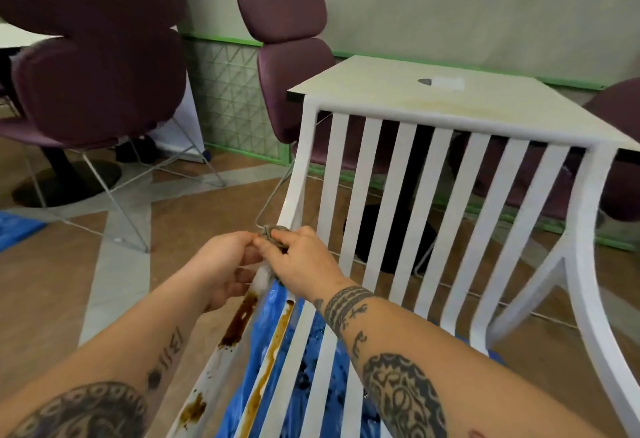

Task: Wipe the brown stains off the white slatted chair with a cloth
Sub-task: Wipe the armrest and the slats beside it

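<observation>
Brown stains [242, 320] run along the left edge rail of the white slatted chair [363, 195]'s seat: 1 dark patch just below the hands, and lighter blotches nearer the camera. A thin brown streak also follows the next slat to the right. The seat reaches toward the viewer, and the backrest stands at the far end with its slats upright.

The cloth [273, 231] is a small greyish wad held between 2 hands at the far left corner of the seat, where seat and backrest meet. A paler bit shows lower down between the palms. The left hand [225, 264] has its fingers curled, and its thumb and fingertips pinch the wad from the left. The right hand [304, 257] reaches in from the right with curled fingers gripping the same wad. Both forearms are tattooed.

A blue sheet [266, 320] shows through the seat slats. Just beyond the backrest is a cream-topped table [415, 102]. A purple chair [287, 22] stands at its far left, another purple chair [97, 74] is well to the left, and a third is at the right edge. The floor [52, 282] is wood-toned with grey bands.
</observation>
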Available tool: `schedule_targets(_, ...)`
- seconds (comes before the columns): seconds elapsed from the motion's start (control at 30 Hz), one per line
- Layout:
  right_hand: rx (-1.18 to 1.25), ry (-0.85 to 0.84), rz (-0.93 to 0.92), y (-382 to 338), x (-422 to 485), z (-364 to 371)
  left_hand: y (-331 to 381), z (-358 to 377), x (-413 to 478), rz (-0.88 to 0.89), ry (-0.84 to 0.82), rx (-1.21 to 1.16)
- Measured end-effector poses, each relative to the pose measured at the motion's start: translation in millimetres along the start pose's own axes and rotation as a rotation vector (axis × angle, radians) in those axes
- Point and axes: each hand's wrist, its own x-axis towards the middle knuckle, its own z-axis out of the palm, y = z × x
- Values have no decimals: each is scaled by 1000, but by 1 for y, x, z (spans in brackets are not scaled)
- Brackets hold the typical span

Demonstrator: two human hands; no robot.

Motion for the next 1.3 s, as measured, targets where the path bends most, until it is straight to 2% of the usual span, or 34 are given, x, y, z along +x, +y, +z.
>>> schedule_targets(0.2,96,56,16,11,-14,19,0,-5,-3,-56,-108,-47)
schedule_targets(0.37,115,-114,24,10,-18,-9,-2,-4,-9,32,-71,185)
schedule_targets(0.5,257,157,109,13,2,-12,-9,-5,-11,127,-50,422)
schedule_targets(0.7,474,213,159,19,-23,35,-15,-10,-7,121,-72,354)
schedule_targets(0.87,563,208,195,16,-49,54,-18,-9,-5,103,-57,328)
schedule_targets(0.97,562,130,207,9,-68,57,-19,-5,-10,80,-28,284)
schedule_targets(1.03,507,-4,172,8,-79,50,-19,-3,-14,73,-22,247)
schedule_targets(1.13,297,-178,81,3,-76,16,-13,0,-22,78,-15,272)
schedule_targets(1.2,321,-74,83,-2,-69,-4,-4,0,-34,130,25,251)
schedule_targets(1.3,617,132,160,-18,-64,-15,6,-3,-50,286,185,157)
